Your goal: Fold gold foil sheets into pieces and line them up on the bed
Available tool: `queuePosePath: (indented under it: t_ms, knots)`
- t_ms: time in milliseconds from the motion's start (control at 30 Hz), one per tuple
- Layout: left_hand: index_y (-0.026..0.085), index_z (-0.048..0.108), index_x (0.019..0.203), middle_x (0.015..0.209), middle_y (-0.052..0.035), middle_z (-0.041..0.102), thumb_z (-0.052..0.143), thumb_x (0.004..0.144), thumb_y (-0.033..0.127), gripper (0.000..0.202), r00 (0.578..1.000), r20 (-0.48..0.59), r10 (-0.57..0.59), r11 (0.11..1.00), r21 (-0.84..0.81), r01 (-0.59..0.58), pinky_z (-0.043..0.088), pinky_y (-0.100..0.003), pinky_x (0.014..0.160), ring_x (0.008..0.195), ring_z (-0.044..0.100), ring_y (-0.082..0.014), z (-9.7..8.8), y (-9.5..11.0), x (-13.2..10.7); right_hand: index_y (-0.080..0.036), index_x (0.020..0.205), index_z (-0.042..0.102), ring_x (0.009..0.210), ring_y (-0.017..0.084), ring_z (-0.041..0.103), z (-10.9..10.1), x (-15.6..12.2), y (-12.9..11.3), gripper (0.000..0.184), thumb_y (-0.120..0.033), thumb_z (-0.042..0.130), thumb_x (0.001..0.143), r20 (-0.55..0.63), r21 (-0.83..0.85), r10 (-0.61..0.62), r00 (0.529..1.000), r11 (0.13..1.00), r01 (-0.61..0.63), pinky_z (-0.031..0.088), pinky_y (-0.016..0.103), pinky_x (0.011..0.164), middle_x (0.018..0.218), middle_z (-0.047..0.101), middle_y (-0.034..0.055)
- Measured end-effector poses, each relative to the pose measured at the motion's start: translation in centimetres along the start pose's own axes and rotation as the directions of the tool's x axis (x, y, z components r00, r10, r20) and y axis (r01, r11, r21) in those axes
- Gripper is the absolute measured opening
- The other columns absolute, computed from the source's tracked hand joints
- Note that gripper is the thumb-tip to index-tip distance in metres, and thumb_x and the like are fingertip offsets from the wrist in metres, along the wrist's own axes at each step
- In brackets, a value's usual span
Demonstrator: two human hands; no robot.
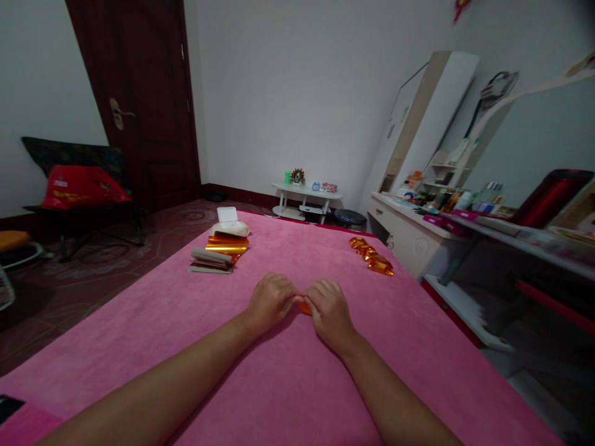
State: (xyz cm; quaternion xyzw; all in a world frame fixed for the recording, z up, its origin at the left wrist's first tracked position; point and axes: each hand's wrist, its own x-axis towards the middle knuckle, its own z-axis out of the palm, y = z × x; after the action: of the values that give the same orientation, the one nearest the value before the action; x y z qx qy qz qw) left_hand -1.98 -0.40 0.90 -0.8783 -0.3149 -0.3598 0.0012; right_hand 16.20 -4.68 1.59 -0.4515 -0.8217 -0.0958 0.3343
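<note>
The pink-covered tabletop (302, 248) fills most of the view, its near edge running out of frame. On the right, a white dresser (411, 238) carries a crowd of bottles too small and blurred to tell apart. Both forearms are cut off by the bottom edge of the view.

The left hand (273, 298) and right hand (331, 313) meet near the middle of the tabletop, backs up, so the curled fingers hide most of what lies beneath. Each grip is drawn closed, thumb against fingers, pinching a small orange piece.

Left of the hands lie shiny orange sheets (227, 246), partly covered by a folded grey bundle (211, 258); how many layers either has cannot be made out. A white packet (231, 228) with its lid raised stands just behind them. To the right, a row of crumpled orange pieces (372, 255) runs together, too glossy to count. A dark object (9, 406) is cut off at the lower left corner.

Smallest is the orange piece (304, 306) between the two thumbs, only a sliver showing, its full shape hidden.
</note>
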Motion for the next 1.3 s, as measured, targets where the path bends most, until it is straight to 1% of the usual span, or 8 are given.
queuePosePath:
  t_ms: [433,600,667,767,867,1033,1133,1300]
  knots:
    - [0.018,0.07,0.075,0.075,-0.003,0.069,0.054,0.085,0.037,0.027,0.958,-0.071,-0.278,0.945,-0.202,0.259,0.038,-0.025,0.067,0.07,0.059,-0.0152,-0.4,-2.1,0.1,-0.019,0.074,0.063,0.071,0.017,0.054,-0.2,-0.6,1.9,0.015,-0.018,0.054,0.086,-0.022,0.086,0.097,0.995,0.992,-0.095,0.037,0.029,0.07,0.071,0.063,0.0024]
    - [0.015,0.063,0.066,0.06,-0.0001,0.06,0.05,0.084,0.038,0.032,0.824,-0.225,-0.521,0.839,-0.315,0.445,0.036,-0.022,0.056,0.058,0.051,-0.0131,-0.9,-3.9,0.0,-0.018,0.072,0.064,0.067,0.015,0.057,0.1,-0.9,3.4,0.018,-0.02,0.053,0.086,-0.146,0.152,0.227,0.963,0.967,-0.205,0.039,0.026,0.066,0.07,0.064,0.0027]
    - [0.014,0.059,0.062,0.055,0.0008,0.055,0.048,0.085,0.04,0.036,0.802,-0.192,-0.566,0.79,-0.403,0.462,0.035,-0.022,0.054,0.055,0.049,-0.0125,-0.4,-3.6,0.1,-0.018,0.074,0.064,0.067,0.015,0.058,0.2,-0.9,3.6,0.016,-0.021,0.054,0.086,-0.207,0.131,0.266,0.942,0.961,-0.243,0.039,0.025,0.065,0.071,0.065,0.0029]
    - [0.012,0.061,0.068,0.06,-0.0013,0.058,0.05,0.084,0.045,0.038,0.825,0.063,-0.561,0.61,-0.642,0.464,0.039,-0.022,0.055,0.057,0.054,-0.0125,1.1,-1.8,0.4,-0.019,0.079,0.065,0.071,0.016,0.058,0.3,-0.6,2.6,0.015,-0.022,0.053,0.087,-0.233,0.047,0.253,0.939,0.967,-0.249,0.039,0.026,0.067,0.075,0.065,0.003]
    - [0.011,0.062,0.098,0.089,-0.0083,0.066,0.057,0.082,0.045,0.038,0.843,0.313,-0.437,0.259,-0.854,0.451,0.045,-0.022,0.061,0.071,0.062,-0.0143,2.5,0.3,0.6,-0.019,0.08,0.064,0.073,0.017,0.057,0.2,-0.3,0.9,0.016,-0.022,0.05,0.089,-0.207,-0.049,0.198,0.958,0.976,-0.212,0.037,0.027,0.07,0.075,0.064,0.0036]
    - [0.012,0.06,0.101,0.09,-0.0079,0.064,0.063,0.08,0.043,0.038,0.833,0.415,-0.365,-0.073,-0.905,0.419,0.049,-0.025,0.071,0.076,0.062,-0.0129,2.4,1.4,0.4,-0.02,0.084,0.063,0.075,0.016,0.056,0.1,-0.2,-1.3,0.015,-0.022,0.049,0.089,-0.113,-0.054,0.134,0.985,0.989,-0.14,0.037,0.027,0.071,0.077,0.062,0.0031]
    - [0.013,0.061,0.103,0.084,-0.0051,0.063,0.066,0.078,0.039,0.037,0.85,0.405,-0.337,-0.204,-0.913,0.354,0.049,-0.024,0.072,0.073,0.06,-0.011,2.0,1.4,0.3,-0.021,0.089,0.064,0.077,0.016,0.057,0.1,-0.2,-2.0,0.014,-0.026,0.051,0.089,-0.077,0.029,0.127,0.989,0.992,-0.125,0.038,0.027,0.072,0.081,0.063,0.0031]
    - [0.014,0.06,0.113,0.091,-0.0062,0.063,0.067,0.078,0.034,0.041,0.848,0.455,-0.271,-0.25,-0.884,0.395,0.047,-0.02,0.069,0.077,0.06,-0.0116,1.4,1.8,0.4,-0.022,0.091,0.065,0.079,0.016,0.057,0.3,-0.2,-2.4,0.015,-0.027,0.051,0.088,-0.048,0.104,0.151,0.987,0.984,-0.146,0.039,0.027,0.074,0.083,0.063,0.0034]
